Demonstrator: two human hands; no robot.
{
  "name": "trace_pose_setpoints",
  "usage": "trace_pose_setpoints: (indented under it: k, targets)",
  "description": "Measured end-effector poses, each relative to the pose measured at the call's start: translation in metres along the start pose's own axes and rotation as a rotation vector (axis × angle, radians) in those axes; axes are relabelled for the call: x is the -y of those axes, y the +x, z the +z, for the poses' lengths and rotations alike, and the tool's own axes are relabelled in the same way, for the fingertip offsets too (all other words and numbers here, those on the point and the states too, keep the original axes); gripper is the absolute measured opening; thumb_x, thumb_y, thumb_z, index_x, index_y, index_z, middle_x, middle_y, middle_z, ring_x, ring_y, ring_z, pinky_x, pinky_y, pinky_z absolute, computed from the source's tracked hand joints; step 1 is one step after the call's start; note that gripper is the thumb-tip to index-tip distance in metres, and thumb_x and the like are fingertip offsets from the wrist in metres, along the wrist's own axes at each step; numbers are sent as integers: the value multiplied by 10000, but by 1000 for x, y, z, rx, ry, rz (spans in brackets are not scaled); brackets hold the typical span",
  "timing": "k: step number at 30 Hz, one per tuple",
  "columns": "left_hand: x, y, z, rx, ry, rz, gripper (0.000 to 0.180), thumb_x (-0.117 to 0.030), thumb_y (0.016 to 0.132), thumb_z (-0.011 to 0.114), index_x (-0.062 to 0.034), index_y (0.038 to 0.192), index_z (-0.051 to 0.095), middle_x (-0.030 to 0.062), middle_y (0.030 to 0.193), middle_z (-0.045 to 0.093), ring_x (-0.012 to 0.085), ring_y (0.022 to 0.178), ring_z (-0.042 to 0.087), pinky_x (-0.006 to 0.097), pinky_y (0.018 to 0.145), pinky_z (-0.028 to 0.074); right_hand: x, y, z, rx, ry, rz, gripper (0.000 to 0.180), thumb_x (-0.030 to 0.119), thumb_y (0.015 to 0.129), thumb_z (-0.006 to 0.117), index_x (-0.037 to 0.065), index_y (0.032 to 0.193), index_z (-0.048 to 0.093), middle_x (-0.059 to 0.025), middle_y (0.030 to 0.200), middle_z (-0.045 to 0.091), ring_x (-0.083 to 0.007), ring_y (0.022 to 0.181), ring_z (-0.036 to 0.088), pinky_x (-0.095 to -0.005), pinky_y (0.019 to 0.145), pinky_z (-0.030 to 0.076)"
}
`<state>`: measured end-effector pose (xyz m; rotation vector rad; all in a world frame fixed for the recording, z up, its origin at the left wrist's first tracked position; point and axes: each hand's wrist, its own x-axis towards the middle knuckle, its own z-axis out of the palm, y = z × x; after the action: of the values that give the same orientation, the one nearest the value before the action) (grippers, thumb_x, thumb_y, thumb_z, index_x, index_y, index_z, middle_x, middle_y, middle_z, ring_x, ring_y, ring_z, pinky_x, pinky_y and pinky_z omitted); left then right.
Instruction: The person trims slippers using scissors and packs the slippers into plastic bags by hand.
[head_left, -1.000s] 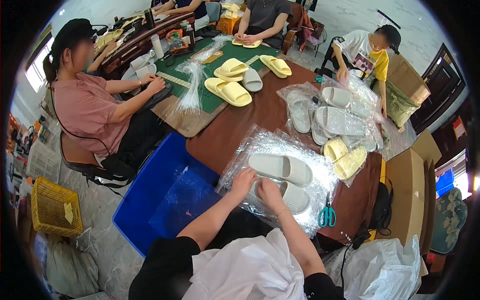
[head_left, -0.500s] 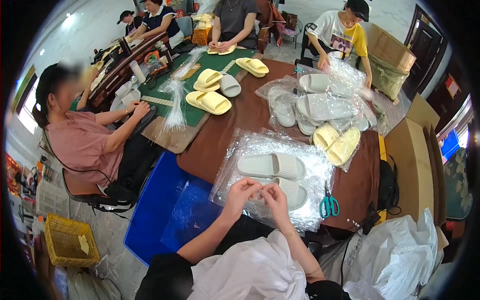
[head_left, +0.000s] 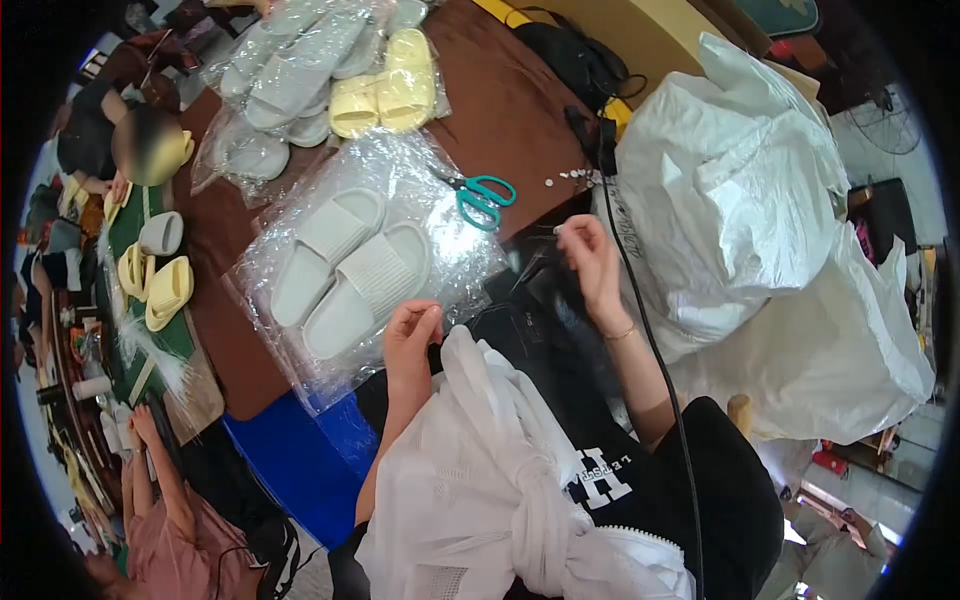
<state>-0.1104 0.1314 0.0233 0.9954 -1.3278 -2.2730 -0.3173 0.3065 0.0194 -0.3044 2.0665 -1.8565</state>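
Use the teal-handled scissors (head_left: pixel 486 203) on the brown table (head_left: pixel 490 90) as your reference point. The pair of grey slippers (head_left: pixel 372 288) lies to the left of the scissors and nearer to you, side by side on top of the clear bags (head_left: pixel 455 268), straps upward. Your left hand (head_left: pixel 410 337) is below and to the left of the scissors, just beside the near slipper; its fingers are curled toward the thumb, and no item can be made out in it. Your right hand (head_left: pixel 592 262) is raised to the right of the scissors and nearer to you, thumb and forefinger brought together, other fingers loosely bent; a small pale piece seems to sit at the fingertips, but its kind cannot be confirmed. A few white bits (head_left: pixel 574 176) lie to the right of the scissors. Status, done: the bagged yellow slippers (head_left: pixel 405 85) and the bagged grey slippers (head_left: pixel 310 75), beyond and to the left of the scissors, are inside clear film; whether those bags are sealed cannot be told. Status, left: the grey pair before you shows no film over it, so judge it unbagged; the loose yellow slippers (head_left: pixel 168 293), far left of the scissors, are likewise uncovered
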Motion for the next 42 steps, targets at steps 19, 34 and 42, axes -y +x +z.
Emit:
trace_pose_setpoints:
  k: [19,34,42]
  targets:
    - [27,2,-12,14,23,-63,56,-72,889,678,-35,925,657,-14,776,595,67,681,506,213,635,400,-176,161,-62,-503,-454,-183,166,184,959,616,30,1000,570,-16,687,579,-110,576,541,-247,554,418]
    - [34,-1,-31,40,29,-24,76,-72,902,655,-24,961,658,-7,773,602,73,680,533,224,646,430,-126,105,-33,-347,-78,62,228,185,979,583,70,1157,499,20,660,492,-53,508,425,-205,428,322]
    - [33,4,-21,92,41,-29,88,-82,917,647,-24,983,659,-17,818,614,55,681,520,210,632,414,-184,159,-74,-421,-118,-139,142,144,1011,496,72,1132,511,7,662,508,-71,490,427,-210,428,340]
